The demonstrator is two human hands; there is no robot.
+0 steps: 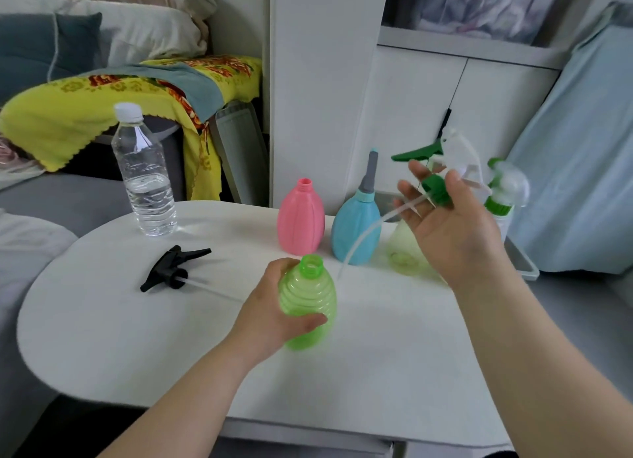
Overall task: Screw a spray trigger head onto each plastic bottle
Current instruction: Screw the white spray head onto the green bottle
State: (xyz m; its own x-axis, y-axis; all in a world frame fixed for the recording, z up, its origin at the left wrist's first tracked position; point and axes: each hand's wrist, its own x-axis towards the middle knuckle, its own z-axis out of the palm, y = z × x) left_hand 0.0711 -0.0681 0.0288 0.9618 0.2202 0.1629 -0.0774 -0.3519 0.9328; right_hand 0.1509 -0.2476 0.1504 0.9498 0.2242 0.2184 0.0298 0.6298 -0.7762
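Your left hand [270,310] grips the green bottle [308,298]. Your right hand [448,228], fingers loosely spread, holds the spray head [435,187] at its fingertips.

My left hand [270,307] gripping the open-necked green bottle [308,296] on the white table [137,337], my right hand [448,231] raised behind it holding a green-and-white spray head [432,183], its tube [363,238] trailing down, black spray head [171,269] lying to the left, pink bottle [300,218] and blue bottle [356,228] standing behind
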